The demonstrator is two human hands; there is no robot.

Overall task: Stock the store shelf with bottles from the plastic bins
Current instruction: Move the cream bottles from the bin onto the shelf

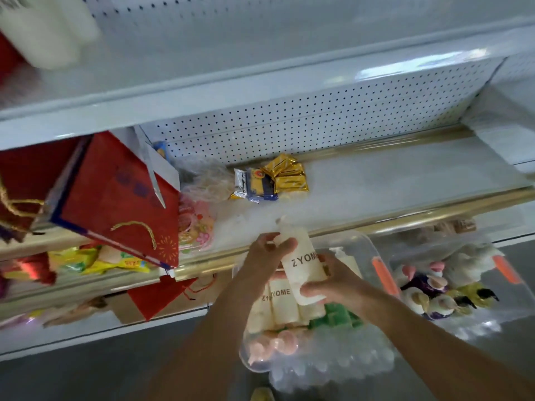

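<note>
A cream pump bottle (304, 264) labelled ZYOME is held tilted above a clear plastic bin (359, 244). My left hand (266, 250) grips its neck just under the pump. My right hand (333, 285) grips its lower end. More cream ZYOME bottles (278, 305) lie in the bin below, beside green packs (338, 314) and pink items (278, 342). The white store shelf (376, 180) runs right behind the bin, with a gold front rail (405, 219).
On the shelf lie gold and blue snack packs (278, 178) and a clear bag (202, 178). Red gift bags (115, 198) stand at the left. A second clear bin (451, 285) with plush toys sits to the right. White bottles (46, 27) stand on the upper shelf, top left.
</note>
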